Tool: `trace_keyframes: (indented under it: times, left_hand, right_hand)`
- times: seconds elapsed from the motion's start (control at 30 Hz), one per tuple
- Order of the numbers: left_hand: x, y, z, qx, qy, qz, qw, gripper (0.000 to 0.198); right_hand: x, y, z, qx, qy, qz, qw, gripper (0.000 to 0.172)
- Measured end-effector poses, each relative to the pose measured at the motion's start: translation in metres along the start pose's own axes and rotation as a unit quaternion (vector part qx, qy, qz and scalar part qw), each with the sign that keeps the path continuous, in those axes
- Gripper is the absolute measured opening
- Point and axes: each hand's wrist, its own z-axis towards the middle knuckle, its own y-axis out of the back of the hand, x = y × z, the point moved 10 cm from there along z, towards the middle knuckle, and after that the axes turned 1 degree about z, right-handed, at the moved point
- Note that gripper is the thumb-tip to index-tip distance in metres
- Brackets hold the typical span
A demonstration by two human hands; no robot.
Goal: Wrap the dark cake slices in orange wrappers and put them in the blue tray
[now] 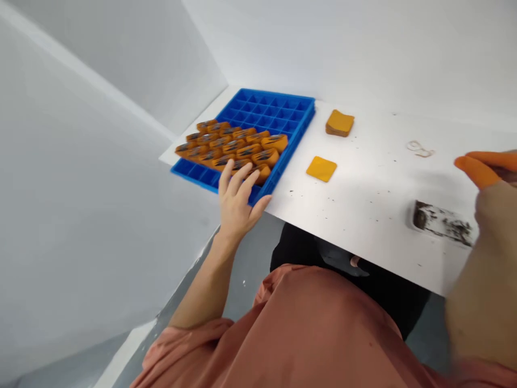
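Note:
My left hand (pixel 237 207) lies with its fingers spread over the near right corner of a blue compartment tray (pixel 264 116). Its fingertips reach the nearest of several folded orange pieces (pixel 234 145) with dark filling, which stand in rows in the tray. At the right edge, my right hand (pixel 487 167) is raised above the table, orange covers on its thumb and a finger. Those two fingers are closed together; anything between them is too small or hidden to see. Below that hand is a clear container (pixel 442 222) with dark shreds, partly covered by my wrist.
One flat orange square (pixel 321 168) lies right of the tray, and a stack of such squares (pixel 340 123) is behind it. A thin pale loop of string or band (pixel 420 149) and scattered dark bits are on the white table (pixel 363 161). White walls border the left and back.

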Motion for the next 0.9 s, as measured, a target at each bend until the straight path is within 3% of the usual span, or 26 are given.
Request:
trace_keyframes:
  times: [0.07, 0.17, 0.23, 0.3, 0.37, 0.43, 0.53, 0.63, 0.73, 0.9]
  left_hand:
    - [-0.027, 0.006, -0.003, -0.027, -0.046, -0.048, 0.997, 0.052]
    - [-0.058, -0.010, -0.013, -0.012, -0.069, -0.123, 0.990, 0.045]
    - [-0.074, -0.033, -0.020, 0.015, -0.076, -0.156, 0.985, 0.039]
    - [-0.085, -0.057, -0.026, 0.038, -0.080, -0.173, 0.981, 0.034]
    - [-0.091, -0.076, -0.030, 0.042, -0.083, -0.171, 0.981, 0.031]
    - [-0.092, -0.087, -0.031, 0.028, -0.085, -0.158, 0.983, 0.029]
    - [-0.088, -0.091, -0.032, 0.005, -0.082, -0.142, 0.986, 0.026]
    - [-0.087, -0.091, -0.033, -0.003, -0.083, -0.138, 0.987, 0.025]
    - [-0.088, -0.091, -0.033, -0.001, -0.082, -0.128, 0.988, 0.023]
    - [-0.088, -0.093, -0.032, 0.012, -0.080, -0.125, 0.989, 0.020]
  right_hand:
    - [0.017, 0.007, 0.000, 0.027, 0.027, 0.022, 0.999, 0.016]
    - [0.018, 0.006, -0.001, 0.157, -0.019, -0.076, 0.984, 0.020]
    - [0.003, 0.001, -0.009, 0.272, -0.071, -0.168, 0.945, 0.021]
    - [-0.014, -0.004, -0.019, 0.373, -0.097, -0.259, 0.886, 0.020]
    - [-0.028, -0.007, -0.025, 0.429, -0.099, -0.325, 0.837, 0.021]
    - [-0.038, -0.012, -0.032, 0.468, -0.102, -0.346, 0.807, 0.030]
    - [-0.049, -0.024, -0.045, 0.520, -0.120, -0.342, 0.774, 0.050]
    - [-0.060, -0.030, -0.055, 0.543, -0.135, -0.351, 0.751, 0.058]
    - [-0.070, -0.035, -0.058, 0.544, -0.134, -0.361, 0.746, 0.055]
    - [-0.078, -0.037, -0.057, 0.522, -0.126, -0.356, 0.764, 0.033]
